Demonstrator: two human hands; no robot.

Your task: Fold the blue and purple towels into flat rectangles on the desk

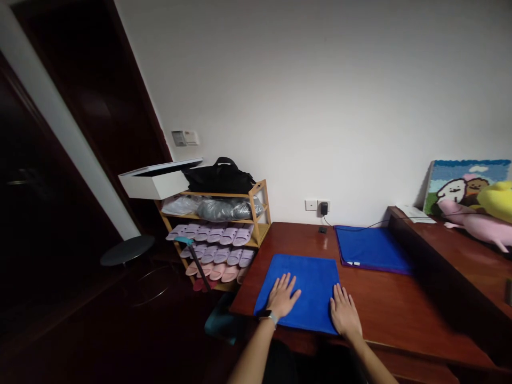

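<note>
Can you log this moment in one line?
left hand: flat on blue rectangular cloth; right hand: at its right edge; second blue rectangular cloth: farther back, right; reddish-brown wooden table: under both cloths

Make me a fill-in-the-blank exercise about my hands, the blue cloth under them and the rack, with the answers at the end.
1. The left hand rests palm ____ on the blue cloth.
2. The right hand is at the cloth's ____ edge (left or right).
3. The watch is on the ____ wrist.
4. The bag on top of the rack is coloured ____.

Missing words: down; right; left; black.
</note>
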